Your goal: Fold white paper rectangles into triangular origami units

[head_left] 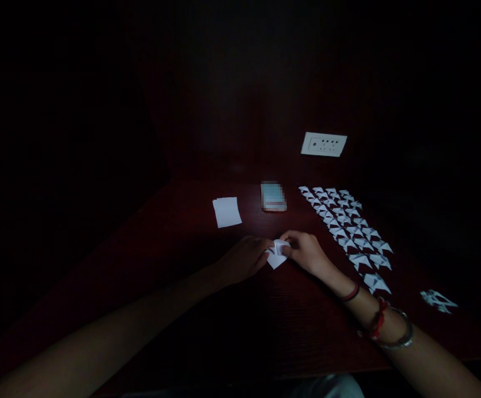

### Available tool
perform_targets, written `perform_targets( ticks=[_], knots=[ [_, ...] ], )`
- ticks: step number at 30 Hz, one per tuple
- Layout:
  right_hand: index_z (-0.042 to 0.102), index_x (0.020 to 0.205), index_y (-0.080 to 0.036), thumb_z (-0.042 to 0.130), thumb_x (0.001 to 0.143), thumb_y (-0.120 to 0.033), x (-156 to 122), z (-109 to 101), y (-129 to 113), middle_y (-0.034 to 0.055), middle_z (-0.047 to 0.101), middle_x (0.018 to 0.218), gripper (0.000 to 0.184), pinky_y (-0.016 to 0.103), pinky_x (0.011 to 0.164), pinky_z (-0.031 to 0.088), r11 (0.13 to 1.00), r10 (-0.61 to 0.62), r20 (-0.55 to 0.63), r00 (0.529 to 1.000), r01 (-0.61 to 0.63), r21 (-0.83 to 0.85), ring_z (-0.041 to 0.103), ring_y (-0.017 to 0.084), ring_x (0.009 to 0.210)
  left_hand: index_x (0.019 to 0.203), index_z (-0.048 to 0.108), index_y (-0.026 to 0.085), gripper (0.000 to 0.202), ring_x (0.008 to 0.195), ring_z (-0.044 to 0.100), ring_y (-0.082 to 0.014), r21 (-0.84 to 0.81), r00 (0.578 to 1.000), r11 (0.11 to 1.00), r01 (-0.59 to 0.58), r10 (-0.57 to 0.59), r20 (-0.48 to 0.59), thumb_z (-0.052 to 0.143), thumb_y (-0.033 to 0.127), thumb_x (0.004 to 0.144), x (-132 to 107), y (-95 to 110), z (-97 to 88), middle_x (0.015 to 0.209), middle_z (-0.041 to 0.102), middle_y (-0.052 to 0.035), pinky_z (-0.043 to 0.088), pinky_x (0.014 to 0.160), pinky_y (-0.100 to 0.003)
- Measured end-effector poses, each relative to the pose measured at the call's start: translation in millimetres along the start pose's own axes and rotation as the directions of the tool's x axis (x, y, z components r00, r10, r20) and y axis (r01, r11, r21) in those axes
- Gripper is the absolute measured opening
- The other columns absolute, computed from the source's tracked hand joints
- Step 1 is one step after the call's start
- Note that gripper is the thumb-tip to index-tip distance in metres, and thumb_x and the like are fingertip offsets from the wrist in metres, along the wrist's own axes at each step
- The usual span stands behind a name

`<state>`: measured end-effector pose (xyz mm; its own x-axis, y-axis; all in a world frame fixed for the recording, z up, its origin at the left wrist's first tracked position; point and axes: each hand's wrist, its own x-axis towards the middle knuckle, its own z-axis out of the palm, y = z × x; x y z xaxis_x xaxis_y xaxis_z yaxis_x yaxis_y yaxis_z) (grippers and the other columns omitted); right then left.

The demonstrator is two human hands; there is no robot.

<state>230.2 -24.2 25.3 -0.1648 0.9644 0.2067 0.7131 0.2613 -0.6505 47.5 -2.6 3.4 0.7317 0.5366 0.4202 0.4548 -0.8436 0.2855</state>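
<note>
A small white sheet of folded paper is held between both hands over the dark red table, its pointed corner toward me. My left hand pinches its left edge, and the fingertips partly cover the paper. On the other side, my right hand grips the upper right edge with thumb and fingers; bracelets circle that wrist. Beyond the hands lies a small stack of square white paper. Rows of folded white paper pieces stand to the right of my right hand.
A phone with a lit, blurred screen lies at the back of the table. A white power socket panel sits on the wall behind. Near the right edge rests a small pale folded paper item. The surroundings are very dark.
</note>
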Motion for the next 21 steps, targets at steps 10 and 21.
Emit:
perform_targets(
  ticks=[10, 21],
  knots=[
    [0.068, 0.083, -0.023, 0.050, 0.071, -0.020, -0.4, -1.2, 3.2, -0.0014, 0.067, 0.084, 0.022, 0.026, 0.069, 0.044, 0.994, -0.004, 0.152, 0.988, -0.012, 0.106, 0.060, 0.018, 0.077, 0.098, 0.042, 0.018, 0.015, 0.080, 0.055, -0.0112, -0.332, 0.995, 0.939, 0.086, -0.095, -0.011, 0.038, 0.017, 0.083, 0.0, -1.5, -6.9, 0.087, 0.058, -0.0010, 0.042, 0.072, -0.025],
    [0.068, 0.079, -0.018, 0.053, 0.065, -0.012, 0.0, 6.4, 9.3, 0.0008, 0.067, 0.078, 0.021, 0.025, 0.069, 0.046, 0.978, 0.082, 0.150, 0.985, -0.108, 0.176, 0.060, 0.015, 0.073, 0.087, 0.054, 0.018, 0.019, 0.082, 0.054, -0.0144, -0.043, 1.000, 0.999, 0.007, -0.008, -0.026, 0.037, 0.025, 0.085, -0.6, 2.4, -7.3, 0.088, 0.060, -0.0022, 0.038, 0.078, -0.030]
  ],
)
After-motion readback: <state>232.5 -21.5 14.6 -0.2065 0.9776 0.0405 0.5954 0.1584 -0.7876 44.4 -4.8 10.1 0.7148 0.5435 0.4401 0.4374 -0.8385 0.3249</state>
